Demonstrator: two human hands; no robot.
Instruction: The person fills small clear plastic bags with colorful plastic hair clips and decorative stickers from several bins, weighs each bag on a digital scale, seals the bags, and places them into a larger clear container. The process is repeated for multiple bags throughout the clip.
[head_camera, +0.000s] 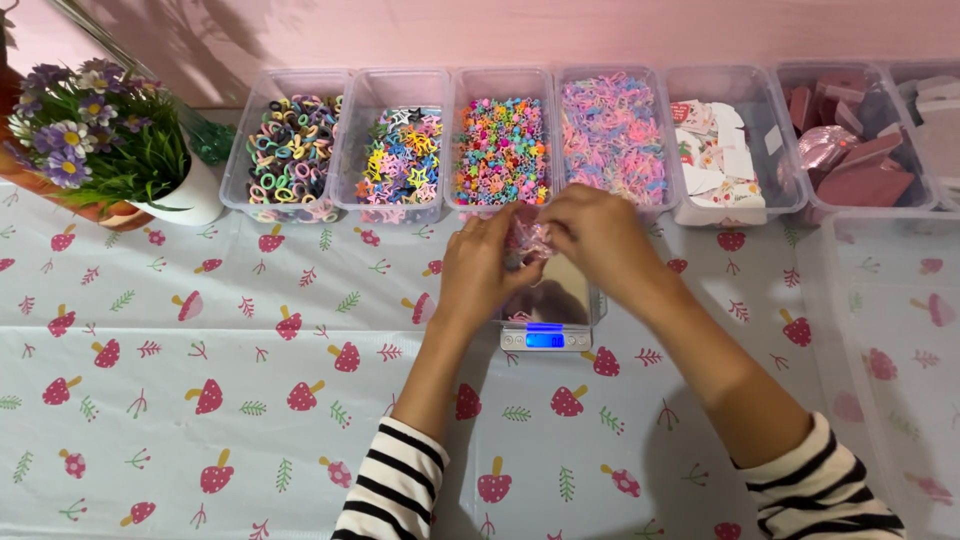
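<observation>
both hands are pinching a small clump of pink hair clips (527, 238) between them, the left hand (480, 268) and right hand (598, 238) closing on it just above a small digital kitchen scale (548, 322), which is sitting on the mushroom-print tablecloth (200, 350) before a row of clear bins (395, 150) holding colourful clips.

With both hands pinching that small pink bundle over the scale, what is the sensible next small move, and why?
Probably lower the pink bundle onto the scale and let go. The left hand and right hand both pinch it just above the platform, whose blue display is lit, and the platform looks bare.
</observation>
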